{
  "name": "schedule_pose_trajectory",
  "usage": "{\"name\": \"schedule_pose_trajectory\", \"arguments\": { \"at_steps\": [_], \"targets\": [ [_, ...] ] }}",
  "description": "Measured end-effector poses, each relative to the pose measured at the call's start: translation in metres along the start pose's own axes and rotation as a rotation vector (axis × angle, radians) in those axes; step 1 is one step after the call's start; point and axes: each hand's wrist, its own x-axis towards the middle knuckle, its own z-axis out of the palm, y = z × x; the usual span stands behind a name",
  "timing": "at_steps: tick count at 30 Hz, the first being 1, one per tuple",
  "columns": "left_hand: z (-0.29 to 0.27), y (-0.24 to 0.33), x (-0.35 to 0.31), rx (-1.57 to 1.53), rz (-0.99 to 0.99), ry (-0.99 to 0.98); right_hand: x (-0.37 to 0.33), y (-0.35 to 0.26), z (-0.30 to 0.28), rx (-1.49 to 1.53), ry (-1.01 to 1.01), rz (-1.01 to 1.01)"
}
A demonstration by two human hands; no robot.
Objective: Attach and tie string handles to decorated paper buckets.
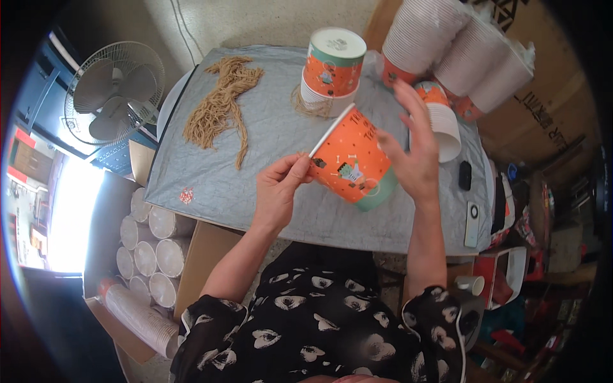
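Note:
An orange paper bucket (345,143) with a green base and a white rolled rim is held tilted above the near part of the table, its printed side up. My left hand (280,191) pinches its rim at the left between thumb and fingers. Close by the bucket's right side is my right hand (418,156), fingers apart; whether the thumb touches the wall I cannot tell. Beyond stands a short upside-down stack of matching buckets (332,70), with strands of tan twine (310,105) at its foot. A bundle of the same twine (220,102) lies farther left.
Tall bagged stacks of buckets (424,32) lean at the back right, near a bucket stack on its side (444,131). A black object (465,175) and a white device (472,223) lie at the right edge. Left are a fan (115,83) and a carton (198,268) beside wrapped bucket stacks.

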Motion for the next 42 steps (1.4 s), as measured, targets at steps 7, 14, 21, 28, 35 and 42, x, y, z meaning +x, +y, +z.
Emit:
{"name": "schedule_pose_trajectory", "arguments": {
  "at_steps": [7,14,21,28,35,42],
  "targets": [
    [0.051,-0.009,0.012,-0.218,-0.033,-0.076,-0.058,0.054,-0.011,0.587,0.120,0.274],
    [0.066,0.015,0.058,-0.348,-0.178,-0.247,-0.022,0.074,-0.035,0.619,0.187,0.302],
    [0.035,0.079,0.211,-0.869,-0.121,-0.377,0.103,0.064,-0.072,0.358,0.063,0.003],
    [0.022,0.061,0.269,-0.639,-0.129,-0.393,0.218,0.083,-0.071,0.063,-0.236,-0.037],
    [-0.005,0.022,0.287,-0.664,-0.235,-0.195,0.272,0.109,-0.033,-0.222,-0.514,-0.081],
    [-0.030,-0.021,0.283,-0.558,-0.280,-0.100,0.277,0.122,0.015,-0.360,-0.692,-0.189]
  ]
}}
